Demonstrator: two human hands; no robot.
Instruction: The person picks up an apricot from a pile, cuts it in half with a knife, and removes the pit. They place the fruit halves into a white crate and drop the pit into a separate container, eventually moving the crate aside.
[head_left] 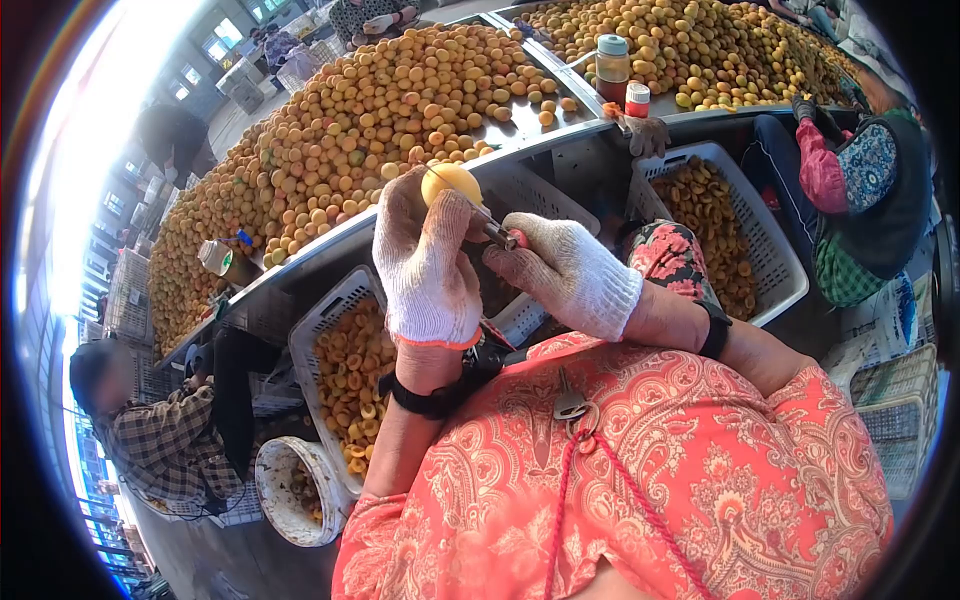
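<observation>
A yellow-orange fruit (450, 183) is held up by the gloved fingers of my left hand (430, 260), above the metal table's front edge. My right hand (570, 268), in a stained white glove, is closed around the handle of a small knife (497, 233). The knife's blade reaches up and left to the fruit; where it meets the fruit is hard to make out. Below my left hand, a white crate (300, 345) holds halved fruit (355, 375). Another crate (785, 270) with fruit halves stands right of my right hand.
Whole fruit (400, 95) is piled on the metal table (560, 130). A jar (612, 68) and a red bottle (637, 98) stand at its edge. A white bucket (275, 490) is at lower left. People sit at left (170, 430) and right (870, 190).
</observation>
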